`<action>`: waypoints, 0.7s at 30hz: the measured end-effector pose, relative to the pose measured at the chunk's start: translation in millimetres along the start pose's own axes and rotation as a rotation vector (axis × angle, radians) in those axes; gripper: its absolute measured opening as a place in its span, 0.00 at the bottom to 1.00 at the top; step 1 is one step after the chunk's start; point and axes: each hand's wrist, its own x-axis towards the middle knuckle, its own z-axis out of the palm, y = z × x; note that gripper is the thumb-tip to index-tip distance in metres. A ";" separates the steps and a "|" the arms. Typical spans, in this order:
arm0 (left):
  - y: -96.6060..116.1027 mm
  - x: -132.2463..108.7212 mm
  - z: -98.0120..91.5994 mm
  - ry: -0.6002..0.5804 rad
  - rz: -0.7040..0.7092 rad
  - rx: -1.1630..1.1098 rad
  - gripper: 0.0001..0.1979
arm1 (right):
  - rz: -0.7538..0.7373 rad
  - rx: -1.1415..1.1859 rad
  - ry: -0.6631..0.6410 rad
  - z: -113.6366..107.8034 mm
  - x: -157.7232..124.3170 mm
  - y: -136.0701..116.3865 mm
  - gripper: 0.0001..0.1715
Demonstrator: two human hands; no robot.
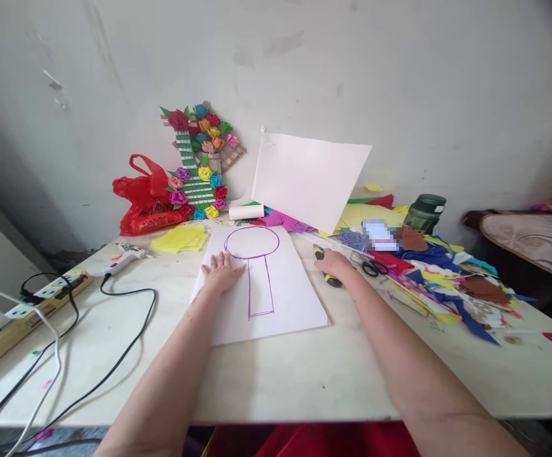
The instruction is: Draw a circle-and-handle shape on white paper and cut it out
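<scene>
A white sheet [299, 298] lies flat on the table, with a purple outline of an oval above a tall rectangle drawn on it. My left hand [222, 273] rests on the sheet with fingers spread, just left of the rectangle and below the oval. Off the sheet's right edge, my right hand [336, 263] has its fingers closed around a yellow and black utility knife [331, 279]. The knife lies at a slant on or close to the tabletop; part of its body is hidden under the fingers. Black-handled scissors [375, 268] lie to the right of that hand.
Scraps of coloured paper [447, 279] cover the right side, near a green jar [424, 214]. A white board [309, 181] leans at the back beside a paper-flower craft [199, 165] and red bag [145, 197]. A glue gun [126, 260] and power strip [51, 295] with cords occupy the left.
</scene>
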 end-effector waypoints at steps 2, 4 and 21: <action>0.2 0.6 -1.0 -0.012 0.005 -0.001 0.41 | -0.028 0.182 0.000 -1.5 -0.5 -1.7 0.22; 0.5 1.3 -2.6 -0.021 0.007 0.000 0.42 | -0.056 0.455 -0.001 0.5 -2.0 -7.4 0.19; 0.5 15.7 -3.0 -0.032 -0.004 0.021 0.43 | 0.006 0.732 0.034 34.3 13.4 -49.7 0.05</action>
